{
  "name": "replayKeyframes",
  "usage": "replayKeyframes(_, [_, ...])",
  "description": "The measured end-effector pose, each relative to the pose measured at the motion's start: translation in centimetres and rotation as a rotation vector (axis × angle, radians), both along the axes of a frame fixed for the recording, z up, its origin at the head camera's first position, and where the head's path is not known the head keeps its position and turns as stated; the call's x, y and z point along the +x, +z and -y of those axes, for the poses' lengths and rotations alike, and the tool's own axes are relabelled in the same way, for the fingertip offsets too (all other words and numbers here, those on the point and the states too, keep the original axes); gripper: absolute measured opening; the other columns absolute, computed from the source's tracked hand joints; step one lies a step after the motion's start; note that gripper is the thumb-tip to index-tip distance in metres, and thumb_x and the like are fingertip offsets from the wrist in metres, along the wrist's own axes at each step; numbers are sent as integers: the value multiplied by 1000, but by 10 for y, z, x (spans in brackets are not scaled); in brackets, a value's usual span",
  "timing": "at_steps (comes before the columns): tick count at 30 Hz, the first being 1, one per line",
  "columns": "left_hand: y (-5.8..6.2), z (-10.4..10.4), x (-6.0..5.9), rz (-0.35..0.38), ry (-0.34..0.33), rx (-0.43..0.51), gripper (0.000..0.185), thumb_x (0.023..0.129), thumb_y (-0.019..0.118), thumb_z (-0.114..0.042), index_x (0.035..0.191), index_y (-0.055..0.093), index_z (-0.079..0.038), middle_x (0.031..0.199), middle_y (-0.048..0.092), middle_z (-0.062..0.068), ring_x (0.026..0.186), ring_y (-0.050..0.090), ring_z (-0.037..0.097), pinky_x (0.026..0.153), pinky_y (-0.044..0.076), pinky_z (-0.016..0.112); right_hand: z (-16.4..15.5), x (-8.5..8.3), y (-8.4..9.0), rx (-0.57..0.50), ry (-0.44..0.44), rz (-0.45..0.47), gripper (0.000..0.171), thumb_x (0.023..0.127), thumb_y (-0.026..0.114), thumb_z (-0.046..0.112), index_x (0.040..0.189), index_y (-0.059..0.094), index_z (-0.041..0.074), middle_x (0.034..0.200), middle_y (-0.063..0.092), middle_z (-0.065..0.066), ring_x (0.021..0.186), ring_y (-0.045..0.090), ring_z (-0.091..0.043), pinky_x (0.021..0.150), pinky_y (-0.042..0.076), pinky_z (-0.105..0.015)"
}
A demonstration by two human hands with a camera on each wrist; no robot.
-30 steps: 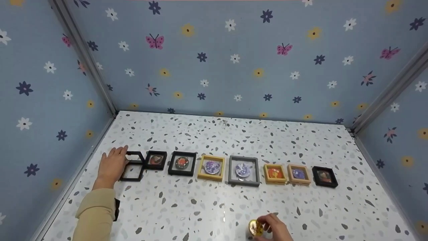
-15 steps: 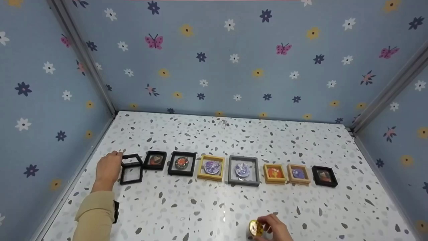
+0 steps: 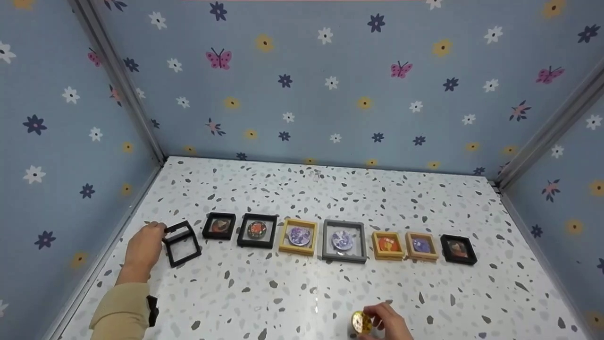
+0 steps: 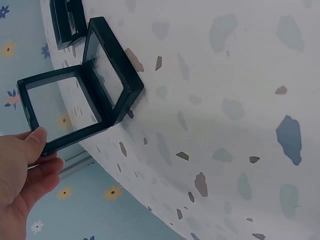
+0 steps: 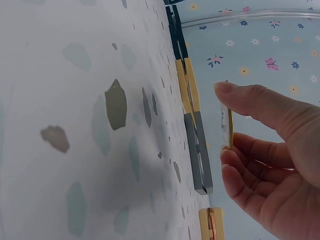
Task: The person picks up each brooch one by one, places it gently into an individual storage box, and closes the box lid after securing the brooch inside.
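Note:
My left hand (image 3: 144,248) pinches the edge of one half of a black hinged display frame (image 3: 185,260) at the far left of the row. In the left wrist view the frame (image 4: 122,60) stands unfolded, clear film in both halves, its raised half between thumb and fingers of the left hand (image 4: 22,170). Near the front edge my right hand (image 3: 390,323) holds a round gold pin badge (image 3: 361,323) above the table. In the right wrist view the badge (image 5: 229,127) is edge-on, gripped between thumb and fingertips of the right hand (image 5: 280,160).
Rightward runs a row of closed frames with round badges inside: small black (image 3: 219,226), larger black (image 3: 257,230), yellow (image 3: 281,236), grey (image 3: 325,241), small yellow (image 3: 389,257), tan (image 3: 422,257) and another black (image 3: 458,249). Flowered walls (image 3: 302,94) enclose the speckled table (image 3: 264,293).
My left hand has drawn the hinged frame a little left and toward me, turning it and leaving a gap to the small black frame. The right hand holds the badge in place.

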State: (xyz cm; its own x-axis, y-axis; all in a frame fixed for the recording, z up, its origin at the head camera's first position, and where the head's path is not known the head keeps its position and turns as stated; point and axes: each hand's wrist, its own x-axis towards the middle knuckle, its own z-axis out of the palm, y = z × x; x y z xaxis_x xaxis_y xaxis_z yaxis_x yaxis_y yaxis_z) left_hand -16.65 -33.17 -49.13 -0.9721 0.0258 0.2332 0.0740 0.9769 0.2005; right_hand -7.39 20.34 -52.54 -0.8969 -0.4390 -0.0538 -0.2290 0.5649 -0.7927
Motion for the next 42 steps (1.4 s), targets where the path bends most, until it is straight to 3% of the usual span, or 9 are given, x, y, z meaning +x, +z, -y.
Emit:
replayKeyframes(8, [1,-9,10,-28,-4,22,3,79,57,10,80,55,11,72,52,19,67,55,39,57,47,46,-1,0,0,-5,2,7,39,76,70,23,101,54,-2,88,49,-3,68,46,-6,56,45,-25])
replayKeyframes(19, [2,-32,28,4,3,63,10,79,57,5,81,53,14,75,52,22,62,55,35,51,46,42,0,0,0,9,-4,-8,42,75,71,25,103,54,-2,88,49,-2,68,46,-6,56,45,-25])
replayKeyframes(30, [0,-60,43,-24,19,171,11,77,58,-1,72,53,7,64,51,12,54,51,27,47,41,42,0,-1,2,25,-4,17,40,75,71,26,100,55,0,86,48,-1,67,46,-7,56,44,-24])
replayKeyframes(42, [-5,-97,56,-34,61,234,9,73,61,0,67,55,2,58,48,5,49,46,17,44,40,30,2,-2,4,50,-38,42,43,71,74,28,100,55,2,86,49,-2,68,45,-7,56,44,-23])
